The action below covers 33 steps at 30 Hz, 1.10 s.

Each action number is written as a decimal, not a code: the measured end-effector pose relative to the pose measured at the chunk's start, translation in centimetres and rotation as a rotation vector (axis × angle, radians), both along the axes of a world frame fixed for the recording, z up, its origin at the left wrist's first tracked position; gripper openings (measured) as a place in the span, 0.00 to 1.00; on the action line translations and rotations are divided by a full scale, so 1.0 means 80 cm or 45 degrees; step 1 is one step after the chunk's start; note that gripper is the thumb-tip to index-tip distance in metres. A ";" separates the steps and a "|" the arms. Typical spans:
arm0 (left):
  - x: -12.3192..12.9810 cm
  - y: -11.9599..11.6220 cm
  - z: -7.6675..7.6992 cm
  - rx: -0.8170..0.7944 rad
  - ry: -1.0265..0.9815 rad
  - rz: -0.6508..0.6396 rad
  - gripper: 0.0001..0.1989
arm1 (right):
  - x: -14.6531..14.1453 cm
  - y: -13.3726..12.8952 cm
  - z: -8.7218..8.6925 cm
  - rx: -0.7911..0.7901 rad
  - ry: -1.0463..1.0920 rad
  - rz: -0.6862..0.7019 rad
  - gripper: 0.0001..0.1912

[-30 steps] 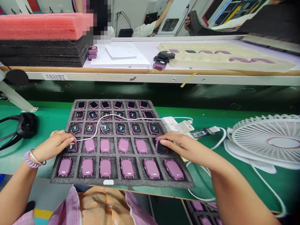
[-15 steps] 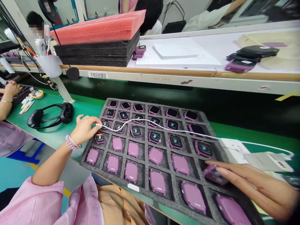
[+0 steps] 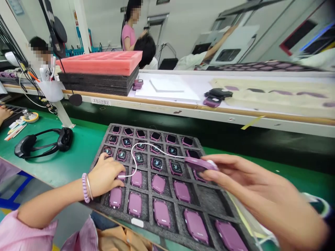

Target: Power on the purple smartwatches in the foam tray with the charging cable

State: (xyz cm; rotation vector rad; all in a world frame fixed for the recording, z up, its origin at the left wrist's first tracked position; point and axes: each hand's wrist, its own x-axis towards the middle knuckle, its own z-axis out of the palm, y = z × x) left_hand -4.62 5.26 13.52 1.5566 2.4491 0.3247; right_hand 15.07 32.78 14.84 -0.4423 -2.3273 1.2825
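Pink smartwatch [image 3: 197, 164], one, pinched firmly in the right hand [image 3: 261, 195] above a grey foam tray [image 3: 146, 129]; left hand [image 3: 106, 176], half-curled at a tray cell over a white cable [image 3: 131, 157] end, its grip unclear.

Green workbench [image 3: 83, 146]: grey foam tray [image 3: 157, 129] of pink watches [image 3: 134, 204] centre, black headset [image 3: 65, 138] left, tape roll [image 3: 30, 118] and pens [image 3: 15, 132] far left. Far shelf [image 3: 199, 83]: stacked foam sheets [image 3: 99, 75] left, white paper [image 3: 167, 90] middle, dark pouches [image 3: 218, 93] beside beige cloth [image 3: 269, 96] right.
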 end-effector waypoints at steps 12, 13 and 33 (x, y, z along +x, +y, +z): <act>0.021 0.122 0.022 1.083 -1.491 -0.055 0.27 | -0.081 -0.074 0.004 -0.790 0.372 0.357 0.20; 0.021 0.121 0.016 1.064 -1.452 -0.075 0.23 | -0.078 -0.075 -0.001 -0.798 0.365 0.321 0.21; 0.008 0.100 0.011 0.978 -0.928 0.057 0.11 | -0.084 -0.070 -0.030 -1.227 0.058 0.512 0.24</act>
